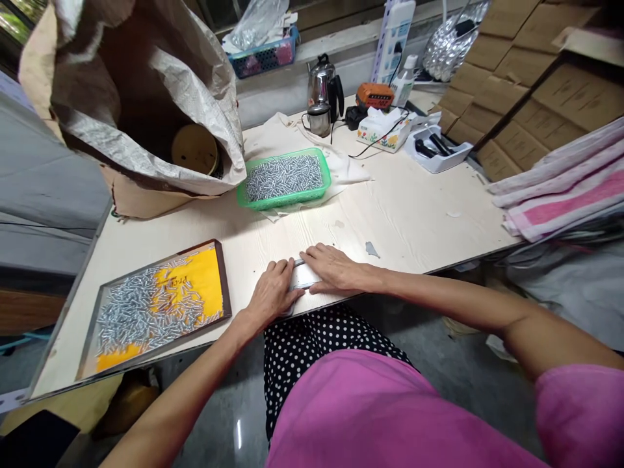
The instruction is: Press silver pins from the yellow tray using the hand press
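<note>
At the table's near edge, both hands grip a small flat whitish piece with shiny edges (303,275); its exact kind cannot be made out. My left hand (273,290) is closed over its left end, fingers bent across the top. The right end is under my right hand (334,268), with fingers curled at the far edge and the thumb along the near one. Both palms hide much of it. To the left lies a shallow tray (224,279) with a yellow bottom, holding many small metal pins (131,309). Beyond my hands, a green basket (292,199) is filled with similar pins.
A large woven sack (195,71) stands open at the back left. Farther back are a steel kettle (322,81), a metal cup (319,120), an orange battery pack (374,95), a tissue box (381,130) and a white tray (433,159). Cardboard (511,84) leans at the right.
</note>
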`<state>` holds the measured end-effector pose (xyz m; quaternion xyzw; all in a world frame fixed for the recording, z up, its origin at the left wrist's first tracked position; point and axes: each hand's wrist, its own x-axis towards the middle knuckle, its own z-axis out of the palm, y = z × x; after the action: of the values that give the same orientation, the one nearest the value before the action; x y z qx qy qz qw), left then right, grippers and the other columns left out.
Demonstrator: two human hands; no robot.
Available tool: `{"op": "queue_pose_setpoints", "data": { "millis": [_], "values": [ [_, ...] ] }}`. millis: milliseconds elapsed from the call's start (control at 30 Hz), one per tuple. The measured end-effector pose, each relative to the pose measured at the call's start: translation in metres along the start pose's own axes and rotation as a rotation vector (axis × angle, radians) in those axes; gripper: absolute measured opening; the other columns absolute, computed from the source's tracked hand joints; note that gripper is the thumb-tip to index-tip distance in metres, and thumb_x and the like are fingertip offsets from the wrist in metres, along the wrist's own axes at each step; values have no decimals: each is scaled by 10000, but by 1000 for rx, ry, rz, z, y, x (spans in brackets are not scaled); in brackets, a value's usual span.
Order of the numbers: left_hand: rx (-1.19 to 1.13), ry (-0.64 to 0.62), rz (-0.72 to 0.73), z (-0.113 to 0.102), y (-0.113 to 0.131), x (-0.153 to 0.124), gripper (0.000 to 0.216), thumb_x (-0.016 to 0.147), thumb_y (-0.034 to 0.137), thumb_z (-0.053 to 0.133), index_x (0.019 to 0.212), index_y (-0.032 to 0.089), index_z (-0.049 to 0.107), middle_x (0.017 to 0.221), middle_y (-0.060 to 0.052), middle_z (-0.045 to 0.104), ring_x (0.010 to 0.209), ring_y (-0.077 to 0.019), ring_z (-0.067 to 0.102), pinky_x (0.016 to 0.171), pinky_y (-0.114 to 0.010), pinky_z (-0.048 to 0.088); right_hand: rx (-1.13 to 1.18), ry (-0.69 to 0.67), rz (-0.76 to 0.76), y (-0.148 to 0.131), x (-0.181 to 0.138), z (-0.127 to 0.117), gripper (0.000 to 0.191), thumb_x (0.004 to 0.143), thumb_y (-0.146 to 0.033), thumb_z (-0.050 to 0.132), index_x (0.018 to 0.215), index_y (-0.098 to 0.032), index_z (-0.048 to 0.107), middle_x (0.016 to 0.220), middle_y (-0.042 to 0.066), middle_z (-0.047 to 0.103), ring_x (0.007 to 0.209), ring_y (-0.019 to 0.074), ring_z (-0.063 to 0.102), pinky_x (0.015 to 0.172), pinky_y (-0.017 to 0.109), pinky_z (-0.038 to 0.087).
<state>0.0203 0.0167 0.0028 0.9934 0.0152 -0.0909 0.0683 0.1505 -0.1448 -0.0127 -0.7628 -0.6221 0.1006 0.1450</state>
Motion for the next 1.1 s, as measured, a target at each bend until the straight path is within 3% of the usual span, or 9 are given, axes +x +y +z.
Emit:
{"op": "queue_pose_setpoints", "data": {
  "millis": [133, 333, 500, 800, 1100],
  "values": [
    [28, -58, -52, -8, 9, -1, 461, 912, 359, 631, 1307, 140, 536, 1202, -140, 621, 1126, -304, 541, 936, -439, 496, -89, -42, 52, -12, 1, -7, 358, 883, -358, 724, 1123, -111, 630, 1120, 137, 629, 1039, 265, 539, 867, 387, 426],
    [-23, -68, -158, -10, 20, -6, 185, 955, 327, 579, 1062, 191, 645, 1105, -78, 664, 1084, -258, 563, 870, -383, 503, -141, -61, 35, -20, 6, 0, 141, 932, -280, 671, 945, -139, 672, 950, 84, 675, 925, 220, 590, 817, 338, 379],
    [-51, -54, -166, -8, 21, -8, 169, 950, 308, 588, 1030, 183, 668, 1091, -89, 668, 1084, -271, 555, 840, -387, 504, -145, -47, 31, -19, 6, 5, 147, 949, -303, 646, 914, -163, 674, 912, 73, 678, 883, 212, 601, 789, 331, 366],
    [-83, 93, -165, 4, 22, -10, 153, 938, 257, 583, 1000, 181, 700, 1061, -108, 665, 1073, -285, 552, 866, -395, 497, -212, -33, 29, -26, 1, 3, 186, 975, -305, 607, 964, -134, 678, 974, 90, 680, 940, 218, 601, 822, 320, 375],
    [-78, 267, -48, 27, 4, -23, 343, 985, 337, 520, 1250, 161, 646, 1286, -140, 644, 1188, -267, 559, 1060, -387, 402, -254, 44, 72, -40, -3, 14, 308, 1003, -358, 550, 1069, -79, 663, 1070, 139, 660, 1017, 220, 589, 875, 301, 390]
  ]
}}
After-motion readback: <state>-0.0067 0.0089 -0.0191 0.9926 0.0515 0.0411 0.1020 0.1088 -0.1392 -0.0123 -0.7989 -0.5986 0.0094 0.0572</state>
